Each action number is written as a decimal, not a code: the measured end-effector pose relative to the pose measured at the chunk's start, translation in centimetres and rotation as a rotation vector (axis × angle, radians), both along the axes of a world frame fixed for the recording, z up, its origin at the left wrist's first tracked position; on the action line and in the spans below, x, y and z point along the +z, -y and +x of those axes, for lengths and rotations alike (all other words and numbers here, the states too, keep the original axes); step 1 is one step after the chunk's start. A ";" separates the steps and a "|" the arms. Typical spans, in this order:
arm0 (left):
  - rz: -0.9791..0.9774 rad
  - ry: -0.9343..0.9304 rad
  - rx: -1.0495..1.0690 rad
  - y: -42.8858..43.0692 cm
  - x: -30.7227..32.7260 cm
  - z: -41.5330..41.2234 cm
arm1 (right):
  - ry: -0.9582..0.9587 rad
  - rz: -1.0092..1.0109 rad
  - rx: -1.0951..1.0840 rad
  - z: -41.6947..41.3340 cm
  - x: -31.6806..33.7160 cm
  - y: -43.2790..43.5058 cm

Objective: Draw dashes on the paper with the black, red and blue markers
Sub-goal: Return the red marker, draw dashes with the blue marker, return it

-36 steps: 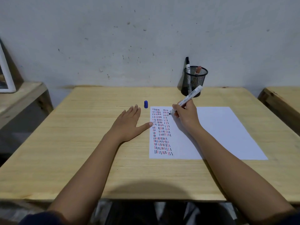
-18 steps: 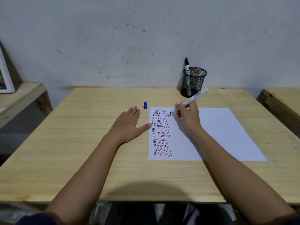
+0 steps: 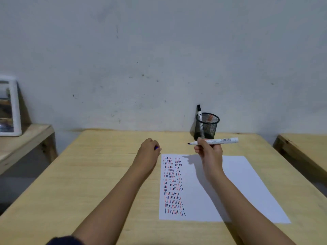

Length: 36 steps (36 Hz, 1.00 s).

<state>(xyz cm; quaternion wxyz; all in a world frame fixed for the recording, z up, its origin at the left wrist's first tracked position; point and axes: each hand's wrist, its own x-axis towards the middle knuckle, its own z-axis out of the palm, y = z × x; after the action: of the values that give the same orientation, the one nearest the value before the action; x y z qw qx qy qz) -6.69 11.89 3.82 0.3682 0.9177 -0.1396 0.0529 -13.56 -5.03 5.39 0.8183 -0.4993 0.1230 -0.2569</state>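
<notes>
Two hands are busy now. A moment ago my right hand [image 3: 209, 152] had the marker [image 3: 213, 141] tip down on the paper [image 3: 247, 183], at the top of the dashes [image 3: 172, 184]. Now the marker is lifted above the paper's far edge and lies flat in the air, tip pointing left. My fingers are clamped around its middle.

My left hand [image 3: 148, 151] was lying flat just left of the paper. Now it has gone to the blue cap [image 3: 156, 148], which sits just past the paper's top left corner. The fingers are curled over the cap, and I see only a bit of blue. I cannot tell if they grip it yet.

I think the blue dashes are done for now, and the cap goes back on next. The cup [image 3: 206, 127], behind the paper, holds the black marker [image 3: 199, 112] and a red one [image 3: 210, 118]. Most of the paper, right of the dashes, is blank.
</notes>
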 end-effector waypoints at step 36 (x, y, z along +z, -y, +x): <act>-0.988 -0.314 -0.287 2.5 7.5 -5.1 | 0.155 0.039 0.316 -1.9 4.7 -0.9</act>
<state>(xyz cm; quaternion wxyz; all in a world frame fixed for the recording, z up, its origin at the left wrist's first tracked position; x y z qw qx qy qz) -11.77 9.41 11.36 0.7762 0.6037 -0.1653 -0.0764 -15.45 -4.12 10.10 0.8651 -0.4750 -0.0156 -0.1603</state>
